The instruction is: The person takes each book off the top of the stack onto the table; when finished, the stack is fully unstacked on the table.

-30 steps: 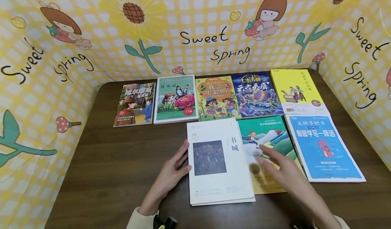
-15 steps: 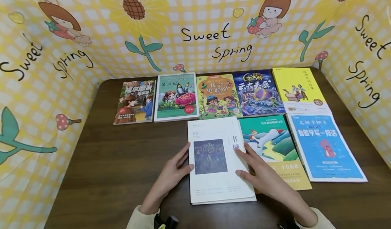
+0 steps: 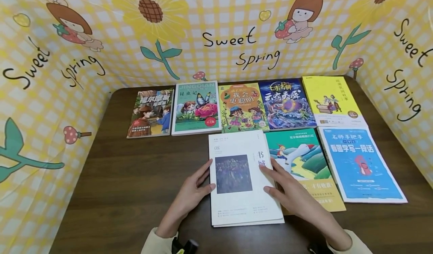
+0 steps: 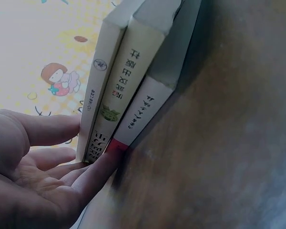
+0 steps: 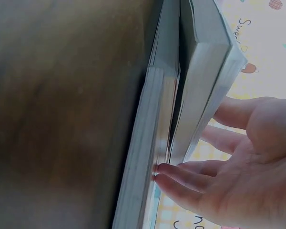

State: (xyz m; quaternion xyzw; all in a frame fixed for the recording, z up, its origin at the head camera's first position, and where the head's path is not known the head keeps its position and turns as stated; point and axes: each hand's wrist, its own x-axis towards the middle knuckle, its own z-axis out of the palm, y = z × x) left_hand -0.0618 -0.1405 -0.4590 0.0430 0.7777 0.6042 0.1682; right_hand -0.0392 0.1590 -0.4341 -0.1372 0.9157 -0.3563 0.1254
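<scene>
A white book [image 3: 243, 209] with a dark square picture on its cover lies on top of a small stack. The left wrist view shows a cream-spined book [image 4: 145, 47] beneath it and a book with a white and red spine [image 4: 143, 107] lowest. My left hand [image 3: 191, 193] rests along the spine side, thumb at the top book's edge and long fingers [image 4: 97, 179] against the spines. My right hand [image 3: 292, 190] is at the opposite side, thumb over the cover's right edge. In the right wrist view its extended fingers [image 5: 186, 177] reach the page edges.
A green and gold book [image 3: 314, 163] lies close by the stack's right side, with a blue book [image 3: 365, 182] beyond it. Across the back of the brown table [image 3: 128, 186] several books form a row, ending in a yellow one [image 3: 329, 96]. Yellow checked cloth surrounds the table.
My right hand has moved left from above the green and gold book onto the white book's right edge. The left hand has stayed at the spine side.
</scene>
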